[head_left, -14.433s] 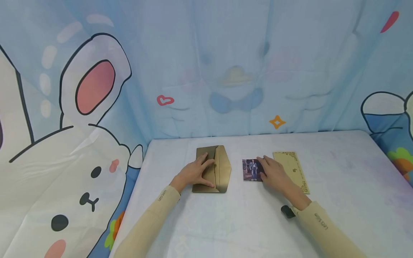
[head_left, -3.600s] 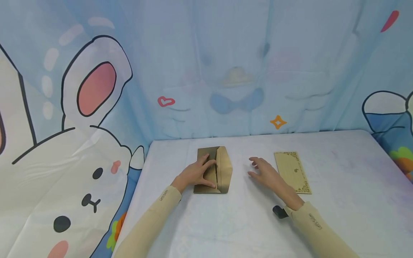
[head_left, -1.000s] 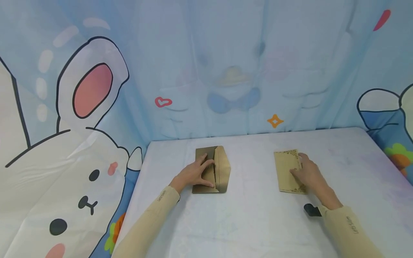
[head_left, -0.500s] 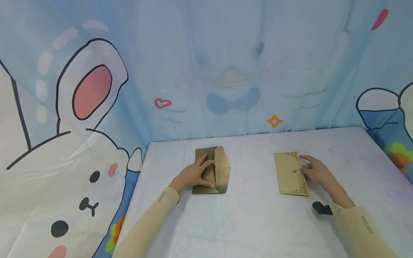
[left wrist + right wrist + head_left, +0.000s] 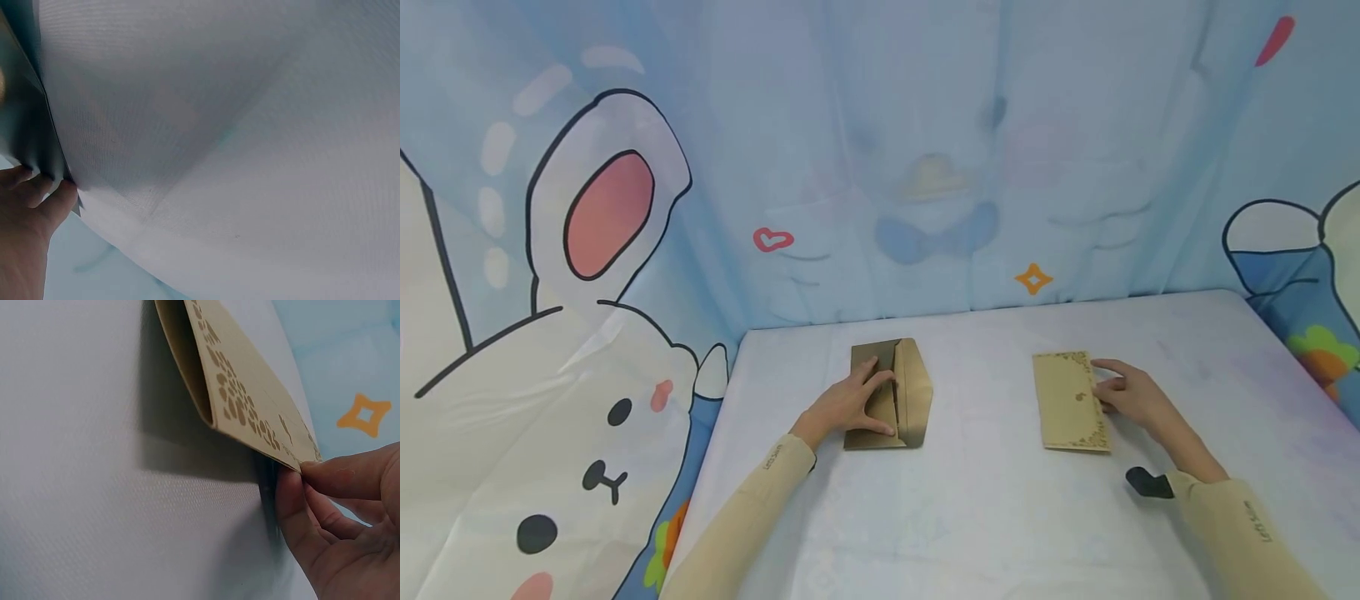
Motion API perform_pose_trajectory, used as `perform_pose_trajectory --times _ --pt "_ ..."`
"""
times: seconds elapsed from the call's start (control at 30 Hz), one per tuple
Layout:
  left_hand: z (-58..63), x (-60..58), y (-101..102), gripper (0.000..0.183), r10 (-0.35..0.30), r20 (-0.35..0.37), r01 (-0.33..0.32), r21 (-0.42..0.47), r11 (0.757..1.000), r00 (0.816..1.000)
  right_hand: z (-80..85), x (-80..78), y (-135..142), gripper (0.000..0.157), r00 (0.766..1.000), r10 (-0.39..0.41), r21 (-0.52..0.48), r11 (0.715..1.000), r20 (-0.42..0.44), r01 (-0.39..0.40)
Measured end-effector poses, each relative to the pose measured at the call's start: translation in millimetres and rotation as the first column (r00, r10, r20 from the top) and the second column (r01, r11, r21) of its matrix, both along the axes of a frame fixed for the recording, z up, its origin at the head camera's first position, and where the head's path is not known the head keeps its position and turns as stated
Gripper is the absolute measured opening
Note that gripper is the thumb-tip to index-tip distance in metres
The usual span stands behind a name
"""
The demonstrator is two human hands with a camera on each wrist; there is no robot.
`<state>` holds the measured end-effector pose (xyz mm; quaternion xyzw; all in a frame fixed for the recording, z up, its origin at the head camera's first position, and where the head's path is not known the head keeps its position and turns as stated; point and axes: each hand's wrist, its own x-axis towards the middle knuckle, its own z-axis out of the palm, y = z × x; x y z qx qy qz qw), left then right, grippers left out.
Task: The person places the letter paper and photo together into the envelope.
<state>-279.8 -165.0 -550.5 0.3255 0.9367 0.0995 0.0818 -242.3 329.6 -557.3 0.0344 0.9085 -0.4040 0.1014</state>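
Observation:
A gold envelope (image 5: pixel 913 398) lies on the table with its pointed flap unfolded to the right. My left hand (image 5: pixel 838 408) rests on its body, thumb and fingers spread toward the pocket's mouth. Only a dark slice of the envelope (image 5: pixel 37 119) shows in the left wrist view, at the fingertips. To the right, my right hand (image 5: pixel 1138 402) pinches the right edge of a cream folded card (image 5: pixel 1063 408) printed with brown floral corners. Seen from the right wrist, the folded card (image 5: pixel 250 394) is raised at that edge between thumb and finger, with a dark gap between its layers.
Both hands work over a table with a white cloth (image 5: pixel 970 508). A blue curtain (image 5: pixel 925 100) with cartoon prints hangs right behind the table's far edge. A black device (image 5: pixel 1148 483) sits at the right cuff.
The small photo seen 14.4 s ago is gone from the table. My right hand has moved right to the card, whose edge it now pinches. My left hand has stayed on the envelope.

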Motion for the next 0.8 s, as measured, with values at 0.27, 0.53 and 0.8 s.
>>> perform_pose_trajectory --times 0.27,0.53,0.8 --pt "-0.7 0.0 -0.2 0.098 0.005 0.006 -0.005 -0.011 1.0 1.0 2.4 0.5 -9.5 0.06 1.0 0.005 -0.007 1.0 -0.022 -0.005" --pt "-3.1 -0.5 0.0 0.098 0.003 0.016 -0.002 -0.01 1.0 1.0 4.8 -0.3 -17.2 0.061 1.0 0.002 -0.005 1.0 -0.017 -0.002" --pt "-2.0 -2.4 -1.0 0.097 0.011 0.023 -0.011 -0.008 1.0 1.0 5.5 -4.2 -23.4 0.061 1.0 0.012 -0.015 1.0 -0.024 -0.012"
